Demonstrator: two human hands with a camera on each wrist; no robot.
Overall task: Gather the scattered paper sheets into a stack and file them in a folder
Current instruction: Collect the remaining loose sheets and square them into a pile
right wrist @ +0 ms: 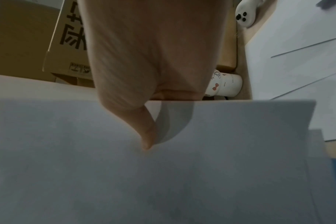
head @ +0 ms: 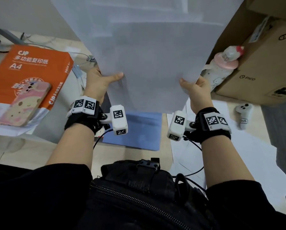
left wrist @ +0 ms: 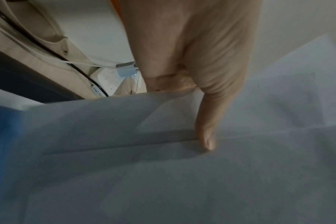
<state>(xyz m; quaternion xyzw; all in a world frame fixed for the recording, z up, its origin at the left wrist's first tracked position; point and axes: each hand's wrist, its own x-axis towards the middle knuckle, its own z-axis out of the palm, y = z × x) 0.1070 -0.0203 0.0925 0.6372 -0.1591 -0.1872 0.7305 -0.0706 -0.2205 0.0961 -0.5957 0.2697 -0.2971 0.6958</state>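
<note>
A bundle of white paper sheets (head: 149, 60) is held up on edge in front of me, its lower edge above the desk. My left hand (head: 100, 80) pinches its left side, thumb on the near face (left wrist: 207, 136). On the right side my right hand (head: 195, 88) grips it likewise, thumb (right wrist: 146, 136) on the near face, fingers hidden behind. The sheets (left wrist: 163, 174) look uneven, with offset edges showing through (right wrist: 163, 174). A blue folder (head: 135, 130) lies flat on the desk below the sheets, between my wrists. More loose sheets (head: 222, 155) lie on the desk at the right.
An orange A4 paper ream (head: 28, 72) with a phone (head: 28, 103) on it sits at the left. Cardboard boxes (head: 263, 63) and a pink-capped bottle (head: 222, 67) stand at the right, a white controller (head: 243, 113) near them. Cables and a power strip (left wrist: 107, 81) lie behind.
</note>
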